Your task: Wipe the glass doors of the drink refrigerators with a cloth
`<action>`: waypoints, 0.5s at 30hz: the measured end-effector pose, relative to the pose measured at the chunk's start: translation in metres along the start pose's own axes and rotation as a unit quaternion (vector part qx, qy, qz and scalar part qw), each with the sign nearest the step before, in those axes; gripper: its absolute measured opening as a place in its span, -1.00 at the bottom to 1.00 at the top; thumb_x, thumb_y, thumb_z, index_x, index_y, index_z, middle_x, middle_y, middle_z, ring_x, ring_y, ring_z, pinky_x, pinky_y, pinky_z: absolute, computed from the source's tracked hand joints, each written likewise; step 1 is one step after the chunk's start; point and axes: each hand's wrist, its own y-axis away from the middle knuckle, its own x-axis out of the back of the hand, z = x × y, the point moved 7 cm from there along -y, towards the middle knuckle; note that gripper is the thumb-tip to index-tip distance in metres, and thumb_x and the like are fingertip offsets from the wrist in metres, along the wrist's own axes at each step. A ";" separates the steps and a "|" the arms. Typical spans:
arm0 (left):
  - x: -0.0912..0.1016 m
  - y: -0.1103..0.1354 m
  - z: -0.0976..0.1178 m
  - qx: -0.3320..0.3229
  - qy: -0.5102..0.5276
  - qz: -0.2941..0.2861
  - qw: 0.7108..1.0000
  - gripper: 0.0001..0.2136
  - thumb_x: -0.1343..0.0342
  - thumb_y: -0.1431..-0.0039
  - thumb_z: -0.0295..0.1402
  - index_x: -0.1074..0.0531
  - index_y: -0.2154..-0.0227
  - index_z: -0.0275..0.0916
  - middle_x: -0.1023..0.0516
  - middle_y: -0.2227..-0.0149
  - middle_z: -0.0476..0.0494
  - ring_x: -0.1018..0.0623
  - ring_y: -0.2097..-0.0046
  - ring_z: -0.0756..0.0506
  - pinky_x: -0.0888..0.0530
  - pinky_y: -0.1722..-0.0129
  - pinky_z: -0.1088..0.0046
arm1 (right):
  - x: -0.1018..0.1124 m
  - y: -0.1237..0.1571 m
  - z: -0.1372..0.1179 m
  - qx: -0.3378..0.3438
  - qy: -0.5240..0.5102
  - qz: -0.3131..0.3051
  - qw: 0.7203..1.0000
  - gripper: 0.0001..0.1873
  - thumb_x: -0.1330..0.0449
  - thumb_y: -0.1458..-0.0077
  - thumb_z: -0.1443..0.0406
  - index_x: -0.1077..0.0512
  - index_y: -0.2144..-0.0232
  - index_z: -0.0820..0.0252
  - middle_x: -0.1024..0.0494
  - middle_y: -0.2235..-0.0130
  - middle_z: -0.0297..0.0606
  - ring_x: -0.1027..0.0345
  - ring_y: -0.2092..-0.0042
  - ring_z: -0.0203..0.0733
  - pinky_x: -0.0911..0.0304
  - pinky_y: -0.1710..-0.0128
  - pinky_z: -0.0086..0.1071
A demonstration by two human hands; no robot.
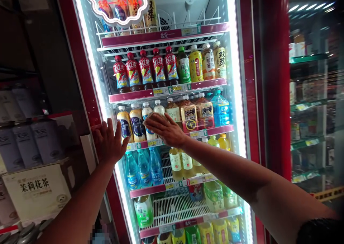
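My left hand (110, 140) is open, its fingers spread, at the left edge of a lit drinks fridge (103, 104). It seems to rest on the red door frame, though the contact does not show clearly. My right hand (169, 129) lies flat in front of the middle shelves, over the glass door. Under its fingers a thin, pale brownish cloth (148, 119) shows in part; the rest is hidden by the hand. Behind the right hand stand white-capped bottles (138, 123) and brown drink bottles (189, 115).
Red-capped bottles (143, 69) line a higher shelf, blue bottles (143, 168) a lower one. A glowing sign (117, 3) hangs at the top left of the door. To the left are stacked boxes (36, 188); to the right, another glass cabinet (309, 104).
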 end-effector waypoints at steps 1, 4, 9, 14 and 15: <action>0.000 0.000 0.000 0.004 -0.003 -0.004 1.000 -0.29 0.13 -0.42 -0.03 0.18 -0.50 -0.16 0.36 -0.54 -0.33 0.30 -0.52 -0.39 0.26 -0.41 -0.28 | 0.003 0.002 0.007 -0.027 0.002 0.007 1.000 -0.20 -0.06 -0.33 0.39 0.11 -0.48 -0.15 -0.03 -0.50 -0.48 0.34 -0.54 -0.17 0.48 -0.53 0.05; 0.000 0.001 0.000 0.011 -0.008 -0.013 1.000 -0.29 0.12 -0.41 -0.04 0.18 -0.50 -0.13 0.36 -0.54 -0.31 0.30 -0.52 -0.37 0.25 -0.42 -0.27 | 0.005 0.015 0.015 -0.081 -0.004 0.019 0.997 -0.17 -0.05 -0.32 0.42 0.15 -0.49 -0.15 0.02 -0.51 -0.48 0.41 -0.54 -0.12 0.44 -0.53 0.04; 0.001 0.002 0.001 0.030 -0.011 -0.020 0.999 -0.29 0.12 -0.40 -0.03 0.14 -0.50 -0.15 0.33 -0.53 -0.32 0.29 -0.52 -0.37 0.23 -0.42 -0.27 | 0.001 0.038 0.008 -0.002 -0.024 -0.027 0.999 -0.17 -0.08 -0.32 0.39 0.15 -0.48 -0.17 -0.04 -0.49 -0.54 0.31 -0.53 -0.18 0.41 -0.54 -0.01; 0.003 0.002 0.003 0.034 -0.005 -0.022 0.999 -0.30 0.16 -0.40 -0.02 0.01 -0.47 -0.28 0.30 -0.53 -0.38 0.28 -0.53 -0.38 0.26 -0.44 -0.21 | 0.024 0.053 0.050 -0.072 0.004 0.007 0.997 -0.12 -0.04 -0.33 0.43 0.28 -0.48 -0.27 0.05 -0.50 -0.61 0.36 -0.54 -0.15 0.42 -0.54 0.06; 0.003 0.002 0.003 0.035 0.000 -0.021 0.999 -0.30 0.15 -0.40 -0.01 -0.01 -0.47 -0.28 0.30 -0.53 -0.37 0.28 -0.53 -0.37 0.27 -0.44 -0.19 | 0.026 0.057 0.056 -0.095 0.010 0.021 0.995 -0.10 -0.04 -0.33 0.43 0.31 -0.48 -0.27 0.07 -0.51 -0.60 0.39 -0.54 -0.13 0.41 -0.54 0.07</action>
